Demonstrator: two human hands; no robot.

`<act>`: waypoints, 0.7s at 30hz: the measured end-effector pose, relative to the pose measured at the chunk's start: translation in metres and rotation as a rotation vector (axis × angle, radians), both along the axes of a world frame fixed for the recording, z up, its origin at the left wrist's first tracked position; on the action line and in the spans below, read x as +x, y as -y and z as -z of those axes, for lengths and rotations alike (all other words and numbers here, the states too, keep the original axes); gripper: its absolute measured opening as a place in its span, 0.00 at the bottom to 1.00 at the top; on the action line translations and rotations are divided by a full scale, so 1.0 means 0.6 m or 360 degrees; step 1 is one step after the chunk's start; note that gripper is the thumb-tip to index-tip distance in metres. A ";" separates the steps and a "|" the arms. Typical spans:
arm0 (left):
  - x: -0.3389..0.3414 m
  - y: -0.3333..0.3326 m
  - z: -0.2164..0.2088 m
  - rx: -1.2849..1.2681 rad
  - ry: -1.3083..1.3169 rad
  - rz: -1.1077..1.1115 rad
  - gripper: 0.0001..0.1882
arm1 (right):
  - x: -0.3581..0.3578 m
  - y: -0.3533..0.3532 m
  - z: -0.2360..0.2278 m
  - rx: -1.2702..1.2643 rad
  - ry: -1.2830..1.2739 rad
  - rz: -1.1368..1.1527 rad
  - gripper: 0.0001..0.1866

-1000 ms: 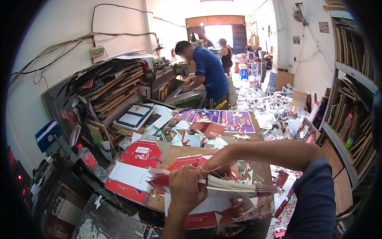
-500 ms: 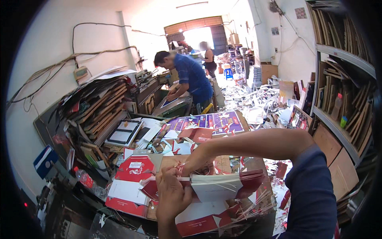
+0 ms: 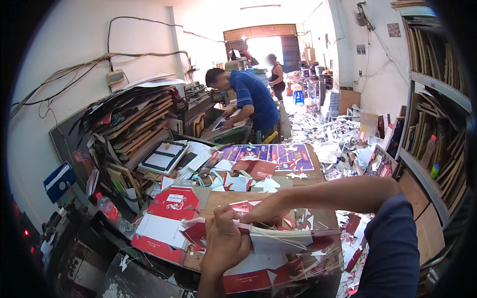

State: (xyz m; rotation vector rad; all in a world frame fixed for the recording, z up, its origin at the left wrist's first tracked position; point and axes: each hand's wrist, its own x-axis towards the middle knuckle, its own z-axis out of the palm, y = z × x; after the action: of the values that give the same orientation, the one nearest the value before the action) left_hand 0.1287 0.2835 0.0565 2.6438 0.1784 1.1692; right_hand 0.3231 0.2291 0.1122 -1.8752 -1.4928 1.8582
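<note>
We had our left hand [image 3: 226, 243] clamped round the left end of a stack of red and white card [image 3: 278, 242], which we held on edge above the near side of the worktop [image 3: 218, 198]. Our right hand [image 3: 263, 208] was bent down just beside it at the stack's upper edge, the two hands close together; the left one hid the right fingertips, so we could not tell what they gripped. Thin pale strips stuck out along the stack's right end. Under it, partly covered, lay a flat red and white sheet [image 3: 248, 283], and to the left a red card piece [image 3: 174, 198] and a white panel [image 3: 161, 228] crowded the surface. Beyond our right forearm, which cut across the view, cut paper scraps [image 3: 271, 185] were strewn up to a purple printed sheet [image 3: 278, 155]. On the left, a clear bottle [image 3: 109, 208] leaned beside the worktop, and further back a black-banded white board [image 3: 164, 156] lay in front of piled boards [image 3: 144, 119]. A co-worker in a blue shirt [image 3: 253, 99] bent over another surface, paper waste [image 3: 318, 129] littered the floor, and a packed shelf [image 3: 442, 92] closed off the right.
</note>
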 end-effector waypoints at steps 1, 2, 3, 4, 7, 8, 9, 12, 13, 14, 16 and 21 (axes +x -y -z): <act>-0.002 0.000 0.000 0.0029 -0.0003 -0.0004 0.33 | 0.003 -0.005 0.009 -0.0002 0.0053 -0.0030 0.23; -0.006 -0.002 -0.001 0.0019 -0.0022 0.0023 0.33 | 0.005 -0.009 0.017 0.0002 0.0093 -0.0065 0.23; -0.010 -0.006 -0.002 0.0002 -0.0039 0.0051 0.33 | -0.020 0.020 -0.008 0.0206 0.0132 0.0080 0.25; -0.014 -0.009 -0.002 -0.0016 -0.0057 0.0079 0.33 | -0.020 0.016 -0.004 0.0264 0.0187 0.0075 0.25; -0.007 -0.008 -0.008 0.0039 -0.0042 0.0078 0.32 | -0.002 0.001 0.036 0.0482 0.0376 -0.0022 0.25; -0.005 -0.009 -0.008 0.0011 -0.0027 0.0062 0.32 | -0.004 0.000 0.037 0.0541 0.0402 -0.0023 0.25; 0.001 -0.009 -0.007 -0.0016 -0.0011 0.0049 0.31 | -0.005 0.000 0.039 0.0601 0.0428 -0.0022 0.24; 0.005 -0.007 -0.004 -0.0019 -0.0019 -0.0013 0.31 | -0.007 0.010 0.036 0.0794 0.0499 0.0005 0.24; 0.005 -0.007 -0.004 -0.0005 -0.0030 -0.0038 0.31 | -0.007 0.015 0.033 0.0861 0.0522 0.0017 0.23; 0.005 -0.006 -0.004 0.0009 -0.0007 -0.0047 0.31 | -0.011 0.022 0.029 0.0922 0.0545 0.0029 0.23; 0.004 -0.005 -0.007 0.0040 0.0040 -0.0073 0.30 | -0.019 0.042 0.018 0.1216 0.0548 0.0029 0.21; 0.009 0.001 -0.005 0.0037 0.0061 -0.0066 0.31 | -0.005 0.046 0.009 0.1605 0.0591 0.0140 0.16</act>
State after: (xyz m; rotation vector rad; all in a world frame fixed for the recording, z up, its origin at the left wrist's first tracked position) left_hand 0.1339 0.2830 0.0597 2.6474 0.2151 1.2413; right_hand 0.3199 0.2013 0.1070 -1.6939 -1.8733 0.4756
